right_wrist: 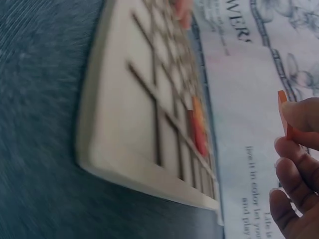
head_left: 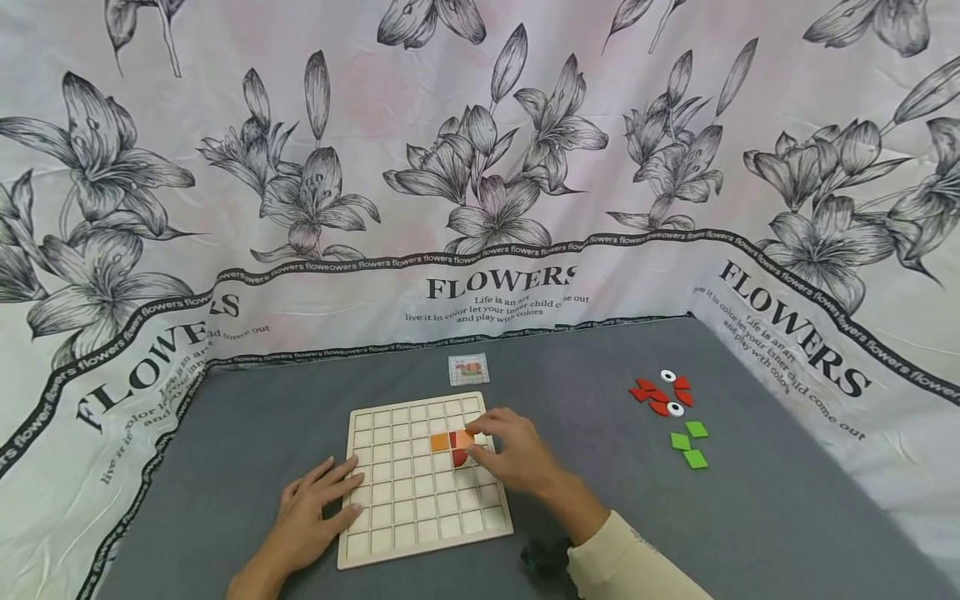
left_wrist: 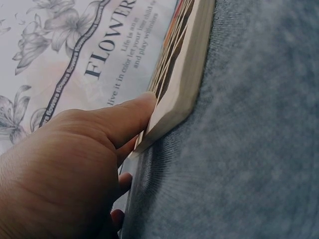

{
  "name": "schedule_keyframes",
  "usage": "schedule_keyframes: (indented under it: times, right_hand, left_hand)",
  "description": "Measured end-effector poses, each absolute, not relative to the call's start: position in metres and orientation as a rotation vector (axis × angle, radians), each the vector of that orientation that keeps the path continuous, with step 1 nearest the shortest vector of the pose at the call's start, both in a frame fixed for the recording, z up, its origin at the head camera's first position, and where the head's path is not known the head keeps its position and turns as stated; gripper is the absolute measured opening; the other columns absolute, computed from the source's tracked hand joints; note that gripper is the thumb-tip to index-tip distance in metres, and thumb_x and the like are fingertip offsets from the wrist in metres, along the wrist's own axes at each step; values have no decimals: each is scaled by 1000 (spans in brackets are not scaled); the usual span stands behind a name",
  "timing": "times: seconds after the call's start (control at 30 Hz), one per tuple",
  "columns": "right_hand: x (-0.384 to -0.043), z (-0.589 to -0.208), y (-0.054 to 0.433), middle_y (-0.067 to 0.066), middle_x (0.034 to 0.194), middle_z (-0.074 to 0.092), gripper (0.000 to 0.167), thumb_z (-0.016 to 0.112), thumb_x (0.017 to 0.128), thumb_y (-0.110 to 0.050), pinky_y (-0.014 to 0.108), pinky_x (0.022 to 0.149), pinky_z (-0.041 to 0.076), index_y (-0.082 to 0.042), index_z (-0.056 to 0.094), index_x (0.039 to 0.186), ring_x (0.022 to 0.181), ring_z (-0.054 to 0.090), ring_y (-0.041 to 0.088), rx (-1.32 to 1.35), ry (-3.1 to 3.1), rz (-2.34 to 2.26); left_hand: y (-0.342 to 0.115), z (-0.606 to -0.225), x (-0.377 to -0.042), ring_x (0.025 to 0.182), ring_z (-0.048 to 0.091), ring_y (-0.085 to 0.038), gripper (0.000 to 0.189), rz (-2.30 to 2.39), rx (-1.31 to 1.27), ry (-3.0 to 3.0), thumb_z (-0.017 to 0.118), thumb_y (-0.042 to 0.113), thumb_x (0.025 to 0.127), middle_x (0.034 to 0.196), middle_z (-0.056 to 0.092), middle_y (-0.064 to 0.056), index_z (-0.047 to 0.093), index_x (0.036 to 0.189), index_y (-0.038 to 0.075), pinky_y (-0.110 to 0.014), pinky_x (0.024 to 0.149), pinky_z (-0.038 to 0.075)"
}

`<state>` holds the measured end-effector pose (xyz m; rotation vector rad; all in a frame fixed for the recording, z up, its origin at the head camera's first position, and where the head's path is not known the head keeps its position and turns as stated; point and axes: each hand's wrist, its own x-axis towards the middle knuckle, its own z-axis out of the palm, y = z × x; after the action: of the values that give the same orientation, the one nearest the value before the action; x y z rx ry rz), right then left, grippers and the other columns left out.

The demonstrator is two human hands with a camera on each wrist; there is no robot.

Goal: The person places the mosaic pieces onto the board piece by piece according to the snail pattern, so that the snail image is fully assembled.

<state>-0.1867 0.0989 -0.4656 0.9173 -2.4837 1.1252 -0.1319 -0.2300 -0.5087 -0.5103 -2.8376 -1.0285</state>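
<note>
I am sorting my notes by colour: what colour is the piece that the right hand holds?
The held piece is orange, seen best in the right wrist view.

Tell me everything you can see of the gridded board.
The gridded board is pale and looks wooden, with rounded corners and a raised rim; thin strips divide it into square cells. It lies flat on the gray tabletop. Orange and red tiles sit toward its far right; most cells are bare. The left hand touches its left edge.
</note>
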Motion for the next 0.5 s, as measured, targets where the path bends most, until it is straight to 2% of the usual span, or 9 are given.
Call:
schedule_keyframes:
  times: [0.13,0.27,0.33,0.5]
  right_hand:
    - [-190,-472,89,1,102,65,21,73,87,-12,39,79,50,-7,74,107,97,57,19,958,-2531,1082]
    - [-195,-481,81,2,98,66,21,74,86,-11,41,88,48,-5,74,106,94,59,18,1001,-2558,1014]
    - [-197,-484,78,2,97,66,21,74,85,-10,40,88,48,-4,74,105,92,59,17,1015,-2573,972]
    - [-200,-489,70,0,91,64,15,73,85,-11,31,74,47,-6,74,99,84,55,15,1070,-2583,824]
  left_hand:
    - [-230,-510,-132,134,31,-41,44,-1025,-513,-2828,67,33,92,145,46,-8,64,129,9,-67,98,11]
    - [-231,-511,-131,134,31,-41,44,-1018,-519,-2822,67,32,92,145,46,-8,64,129,9,-66,98,12]
    - [-231,-511,-132,134,31,-41,44,-1019,-519,-2820,67,33,92,145,46,-8,64,129,9,-66,98,12]
    - [-232,-511,-132,134,31,-41,44,-1029,-521,-2811,68,32,92,145,46,-8,64,129,9,-66,98,12]
